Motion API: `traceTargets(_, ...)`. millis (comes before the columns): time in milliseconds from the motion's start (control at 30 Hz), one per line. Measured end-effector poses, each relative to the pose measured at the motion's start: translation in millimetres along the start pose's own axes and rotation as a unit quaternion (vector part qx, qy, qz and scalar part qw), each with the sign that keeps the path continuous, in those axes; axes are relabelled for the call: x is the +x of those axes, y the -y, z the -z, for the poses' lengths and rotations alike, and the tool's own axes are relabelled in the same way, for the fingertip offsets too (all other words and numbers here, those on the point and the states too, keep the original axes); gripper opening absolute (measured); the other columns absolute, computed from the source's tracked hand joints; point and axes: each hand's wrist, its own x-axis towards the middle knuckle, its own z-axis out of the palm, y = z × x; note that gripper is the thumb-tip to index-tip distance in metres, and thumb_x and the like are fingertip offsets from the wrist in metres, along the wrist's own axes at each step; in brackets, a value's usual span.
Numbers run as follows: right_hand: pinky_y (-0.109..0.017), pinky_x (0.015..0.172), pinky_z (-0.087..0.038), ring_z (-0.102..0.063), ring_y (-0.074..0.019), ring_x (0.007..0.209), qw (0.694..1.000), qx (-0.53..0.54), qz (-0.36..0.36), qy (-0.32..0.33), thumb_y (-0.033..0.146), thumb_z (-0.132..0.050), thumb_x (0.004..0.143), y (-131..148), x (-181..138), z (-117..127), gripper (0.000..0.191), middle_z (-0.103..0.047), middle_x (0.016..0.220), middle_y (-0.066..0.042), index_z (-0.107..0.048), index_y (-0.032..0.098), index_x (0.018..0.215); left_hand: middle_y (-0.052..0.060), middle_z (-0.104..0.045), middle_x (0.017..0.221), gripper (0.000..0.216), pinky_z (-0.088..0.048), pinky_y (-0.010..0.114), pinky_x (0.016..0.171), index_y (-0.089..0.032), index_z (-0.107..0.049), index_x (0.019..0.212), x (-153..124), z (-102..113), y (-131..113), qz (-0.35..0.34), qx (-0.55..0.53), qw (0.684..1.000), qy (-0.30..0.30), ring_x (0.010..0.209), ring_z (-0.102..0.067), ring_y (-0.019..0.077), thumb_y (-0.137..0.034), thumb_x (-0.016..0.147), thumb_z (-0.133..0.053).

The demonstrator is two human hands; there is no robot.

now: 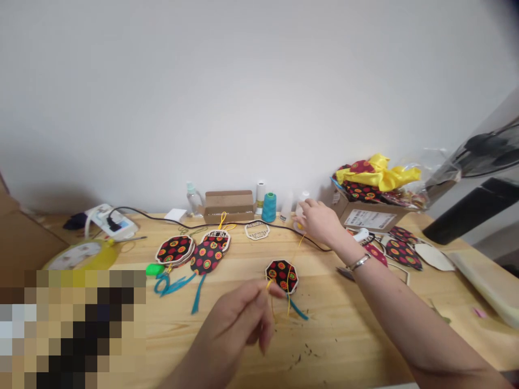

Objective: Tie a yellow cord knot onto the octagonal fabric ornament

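Note:
My left hand [247,316] is closed, its thumb and forefinger pinching a thin yellow cord. In front of it lies an octagonal piece covered in dark flowered fabric [279,273], with a blue ribbon [299,309] at its lower right. The yellow cord [299,249] crosses above this piece and runs up to my right hand [320,220]. That hand reaches to the back of the table beside a white bottle [305,195], fingers curled around the cord's upper end; a small yellow thing beneath them is partly hidden.
A blue thread cone [269,207] and a brown box [228,204] stand by the wall. Flowered fabric pieces [175,251] lie left. At right are a carton [368,219] heaped with cloth, scissors [345,273] and a fan [492,148]. A black cable [162,218] crosses the back.

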Motion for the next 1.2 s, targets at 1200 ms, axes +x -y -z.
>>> traceTargets(1200, -0.017, 0.039, -0.036, -0.047, -0.0051, 0.039, 0.796, 0.599, -0.085, 0.008, 0.032, -0.066, 0.066, 30.9, -2.7, 40.3, 0.022, -0.057, 0.047, 0.000, -0.063, 0.011, 0.064, -0.003, -0.047, 0.057, 0.018, -0.037, 0.021, 0.054, -0.013, -0.058, 0.072, 146.1, -23.9, -36.6, -0.068, -0.234, 0.967, 0.075, 0.048, -0.040, 0.0056, -0.028, 0.079, -0.054)
